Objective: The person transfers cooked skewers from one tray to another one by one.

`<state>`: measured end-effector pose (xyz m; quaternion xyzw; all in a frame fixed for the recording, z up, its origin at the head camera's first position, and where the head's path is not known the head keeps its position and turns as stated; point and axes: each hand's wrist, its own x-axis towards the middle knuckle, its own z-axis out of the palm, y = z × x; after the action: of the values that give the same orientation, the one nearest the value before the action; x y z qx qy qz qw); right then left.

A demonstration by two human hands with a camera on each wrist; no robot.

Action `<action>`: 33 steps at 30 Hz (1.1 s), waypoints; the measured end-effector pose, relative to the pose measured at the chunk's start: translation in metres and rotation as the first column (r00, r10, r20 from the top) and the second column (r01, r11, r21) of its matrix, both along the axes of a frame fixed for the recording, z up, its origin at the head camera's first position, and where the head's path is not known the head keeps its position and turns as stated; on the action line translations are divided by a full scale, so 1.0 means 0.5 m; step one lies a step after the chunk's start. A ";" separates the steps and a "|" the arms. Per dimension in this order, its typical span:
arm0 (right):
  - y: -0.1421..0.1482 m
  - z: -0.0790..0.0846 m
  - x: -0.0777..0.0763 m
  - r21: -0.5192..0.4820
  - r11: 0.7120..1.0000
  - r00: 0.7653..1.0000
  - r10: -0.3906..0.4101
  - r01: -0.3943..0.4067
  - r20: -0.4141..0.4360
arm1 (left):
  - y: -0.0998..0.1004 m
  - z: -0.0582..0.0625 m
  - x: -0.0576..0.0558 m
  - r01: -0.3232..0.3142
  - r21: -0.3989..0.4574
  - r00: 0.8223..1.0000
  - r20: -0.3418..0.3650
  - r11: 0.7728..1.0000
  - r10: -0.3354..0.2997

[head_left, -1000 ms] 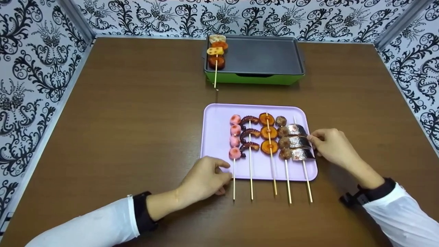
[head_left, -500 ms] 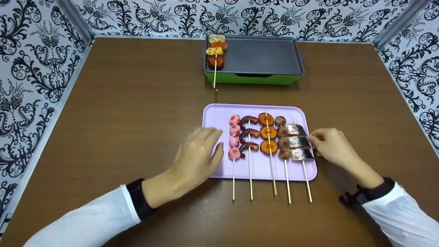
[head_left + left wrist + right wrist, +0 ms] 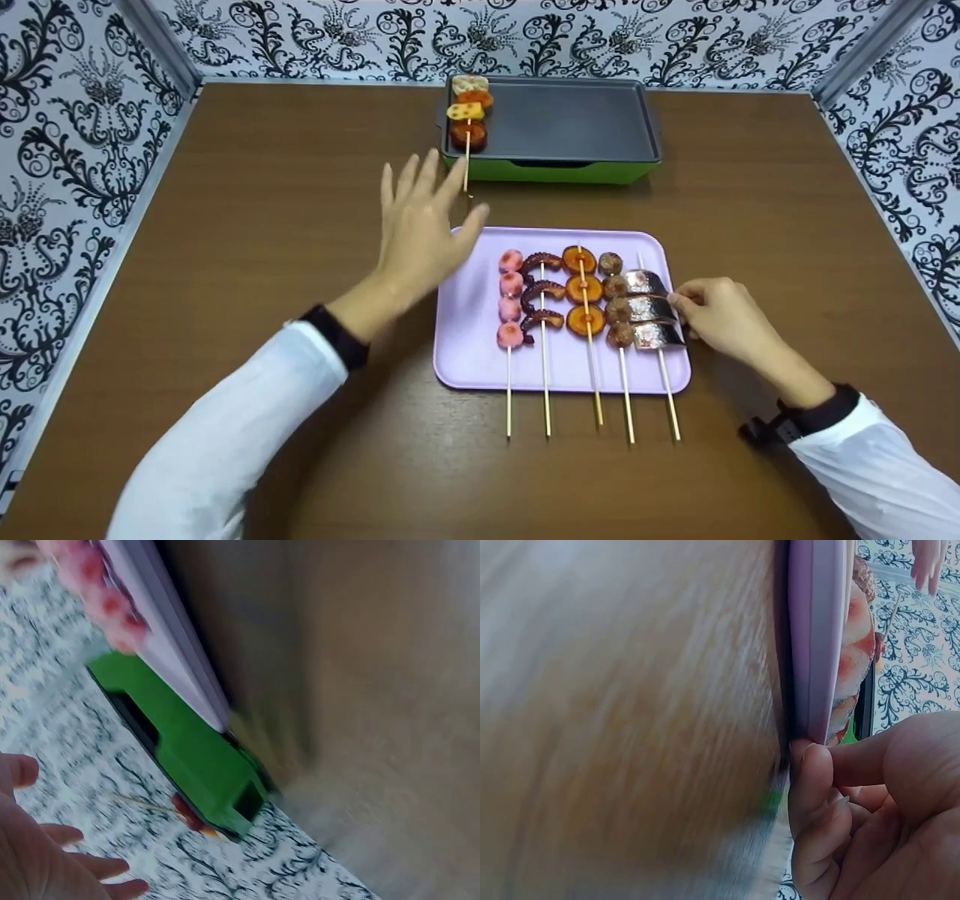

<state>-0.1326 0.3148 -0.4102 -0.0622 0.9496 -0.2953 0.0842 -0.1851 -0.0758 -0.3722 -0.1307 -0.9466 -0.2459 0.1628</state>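
My left hand point(image 3: 420, 236), fingers straight and spread, is over the table beside the tray's far left corner. Its fingertips overlap the bare end of a mixed food skewer point(image 3: 468, 136) in the head view. That skewer lies along the left side of a green grill point(image 3: 570, 172) with a dark plate. With thumb and forefinger my right hand point(image 3: 720, 315) pinches the right rim of a lilac tray point(image 3: 469, 322); the right wrist view shows the pinch on the tray's edge point(image 3: 814, 652). Nearest that hand on the tray is a skewer of silvery fish pieces point(image 3: 654, 309).
Also lying on the tray are skewers of pink balls point(image 3: 510, 285), octopus tentacles point(image 3: 543, 292), orange slices point(image 3: 583, 289) and brown meatballs point(image 3: 618, 309). Their stick ends jut over the tray's near edge. Patterned panels point(image 3: 525, 37) border the brown table point(image 3: 300, 165).
My left hand has left the tray's near left side, moved up and away towards the grill, and its fingers have straightened and spread. The right hand keeps its pinch on the tray.
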 end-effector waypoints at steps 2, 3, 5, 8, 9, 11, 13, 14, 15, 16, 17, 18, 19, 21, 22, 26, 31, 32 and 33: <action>0.000 0.001 0.000 0.002 1.000 1.000 0.000 0.000 0.002 | 0.002 0.002 -0.028 -0.027 0.023 0.998 0.064 0.999 0.025; 0.000 0.001 0.000 0.002 1.000 1.000 0.000 0.000 0.003 | 0.004 0.002 -0.042 -0.040 0.045 0.995 0.097 0.998 0.036; -0.001 0.002 0.000 0.002 1.000 1.000 0.000 0.000 0.003 | 0.007 0.003 -0.067 -0.066 0.100 0.986 0.160 0.993 0.050; -0.002 0.002 0.000 0.001 1.000 1.000 -0.001 0.001 -0.001 | 0.014 0.005 -0.101 -0.113 0.190 0.972 0.223 0.975 0.069; -0.002 0.002 0.001 0.000 1.000 1.000 0.000 0.000 -0.003 | 0.016 0.006 -0.111 -0.130 0.224 0.966 0.246 0.966 0.073; -0.002 0.002 0.001 -0.001 1.000 1.000 0.001 -0.001 -0.002 | 0.020 0.008 -0.126 -0.163 0.297 0.955 0.287 0.941 0.075; -0.002 0.001 0.001 0.000 1.000 1.000 0.001 -0.001 -0.003 | 0.023 0.009 -0.138 -0.195 0.361 0.946 0.313 0.912 0.079; -0.001 0.002 0.001 -0.001 1.000 1.000 0.000 0.000 -0.001 | 0.024 0.011 -0.142 -0.213 0.393 0.941 0.328 0.894 0.081; -0.001 0.002 0.001 -0.002 1.000 1.000 -0.001 0.001 0.002 | 0.025 0.012 -0.146 -0.231 0.421 0.938 0.336 0.877 0.086; -0.001 0.002 0.001 -0.003 1.000 1.000 -0.002 0.002 0.005 | 0.026 0.013 -0.150 -0.248 0.439 0.936 0.338 0.864 0.097; -0.001 0.002 0.001 -0.005 1.000 1.000 -0.003 0.004 0.007 | 0.027 0.014 -0.153 -0.268 0.451 0.933 0.342 0.851 0.112; 0.000 0.002 0.001 -0.007 1.000 1.000 -0.004 0.005 0.009 | 0.027 0.016 -0.155 -0.288 0.465 0.928 0.351 0.838 0.124; 0.000 0.002 0.000 -0.008 1.000 1.000 -0.005 0.005 0.010 | 0.027 0.018 -0.157 -0.309 0.484 0.920 0.371 0.819 0.128; -0.001 0.002 0.000 -0.010 1.000 1.000 -0.004 0.004 0.009 | 0.026 0.021 -0.159 -0.354 0.558 0.888 0.453 0.750 0.082; 0.000 0.002 0.000 -0.010 1.000 1.000 -0.004 0.004 0.008 | 0.024 0.022 -0.161 -0.375 0.604 0.866 0.498 0.703 0.035; 0.000 0.001 0.000 -0.008 1.000 1.000 -0.006 0.006 0.003 | 0.020 0.021 -0.169 -0.469 0.761 0.759 0.607 0.449 -0.235; 0.000 0.000 0.002 -0.005 1.000 1.000 -0.010 0.010 0.002 | 0.016 0.015 -0.180 -0.516 0.811 0.711 0.586 0.277 -0.389; 0.000 0.000 0.002 -0.004 1.000 1.000 -0.010 0.010 0.002 | 0.016 0.014 -0.181 -0.518 0.815 0.711 0.579 0.260 -0.399; 0.001 0.000 0.003 -0.004 1.000 1.000 -0.009 0.009 0.003 | 0.015 0.014 -0.182 -0.521 0.818 0.709 0.575 0.245 -0.408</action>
<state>-0.1312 0.3152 -0.4100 -0.0575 0.9493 -0.2975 0.0839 -0.2761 -0.0683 -0.3653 0.1410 -0.5715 -0.7932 -0.1559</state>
